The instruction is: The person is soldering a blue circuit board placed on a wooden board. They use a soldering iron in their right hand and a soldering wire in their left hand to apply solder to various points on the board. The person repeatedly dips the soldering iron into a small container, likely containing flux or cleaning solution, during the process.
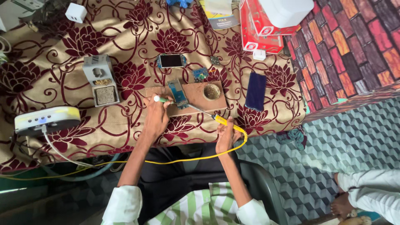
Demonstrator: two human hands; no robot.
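On wooden board (196, 93), blue circuit board (177, 93) lying flat. Left hand (156, 118) gripping small green-tipped tool (160, 99) beside it. Right hand (227, 135) closed round yellow soldering iron (223, 121), tip angled toward board.

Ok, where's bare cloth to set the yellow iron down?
Free patches: right of the dark blue phone toward the table edge, and between the grey holder stand and the wooden board. Crowded: the board itself, with the circuit board, brass tin, left hand and soldering iron.
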